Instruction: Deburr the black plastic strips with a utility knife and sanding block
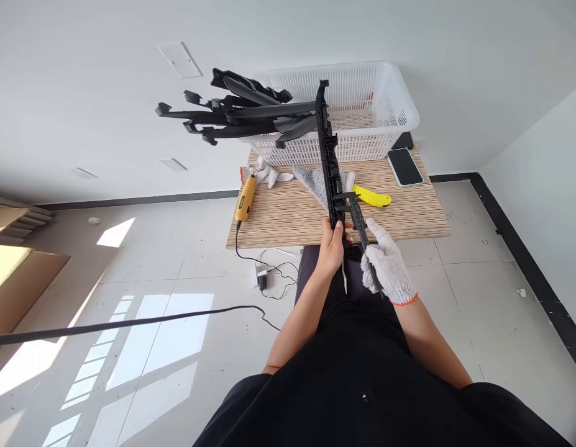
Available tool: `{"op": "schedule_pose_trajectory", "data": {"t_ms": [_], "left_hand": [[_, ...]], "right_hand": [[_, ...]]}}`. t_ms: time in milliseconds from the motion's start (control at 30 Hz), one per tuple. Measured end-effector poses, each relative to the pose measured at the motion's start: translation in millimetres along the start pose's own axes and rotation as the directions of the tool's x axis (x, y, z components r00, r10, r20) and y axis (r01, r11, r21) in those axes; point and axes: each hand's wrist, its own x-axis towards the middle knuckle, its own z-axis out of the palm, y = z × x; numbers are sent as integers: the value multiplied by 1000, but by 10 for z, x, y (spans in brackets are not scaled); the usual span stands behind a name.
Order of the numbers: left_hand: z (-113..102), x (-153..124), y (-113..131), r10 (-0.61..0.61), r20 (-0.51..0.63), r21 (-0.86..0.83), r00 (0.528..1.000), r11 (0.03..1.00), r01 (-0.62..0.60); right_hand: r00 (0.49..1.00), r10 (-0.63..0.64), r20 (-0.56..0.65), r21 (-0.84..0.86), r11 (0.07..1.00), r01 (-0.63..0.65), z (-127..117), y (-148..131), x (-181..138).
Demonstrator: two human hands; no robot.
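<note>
My bare left hand (332, 246) is closed round the lower end of a long black plastic strip (329, 149) with ribs and clips along it. The strip points away from me, its far end in front of the white basket. In a white knitted glove, my right hand (386, 264) grips a black vernier caliper (359, 220) by its beam, which slants down toward me. The caliper's jaws meet the right side of the strip just above my left fingers. Whether they clamp it, I cannot tell.
Several similar black strips (250, 115) stick out leftward from the white basket (399, 93). On the wooden table (288, 217) lie a yellow corded tool (245, 198), a white glove (269, 172), a grey cloth (312, 181), a yellow-handled cutter (371, 196) and a phone (404, 166). Cables trail below.
</note>
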Motion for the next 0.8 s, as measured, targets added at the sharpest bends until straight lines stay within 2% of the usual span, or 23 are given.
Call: {"op": "schedule_pose_trajectory", "data": {"t_ms": [167, 300, 500, 800], "left_hand": [[-6, 11, 0, 10, 15, -5, 1000, 1000, -9], [-38, 12, -8, 29, 9, -7, 1000, 1000, -29], [-54, 15, -17, 22, -1, 7, 1000, 1000, -22], [-53, 24, 21, 22, -16, 12, 1000, 1000, -22]], "right_hand": [[997, -47, 62, -78, 996, 51, 0, 39, 46], [997, -29, 77, -97, 995, 36, 5, 25, 82], [1000, -14, 19, -107, 994, 16, 12, 77, 130], [992, -73, -103, -147, 987, 58, 64, 142, 129]]}}
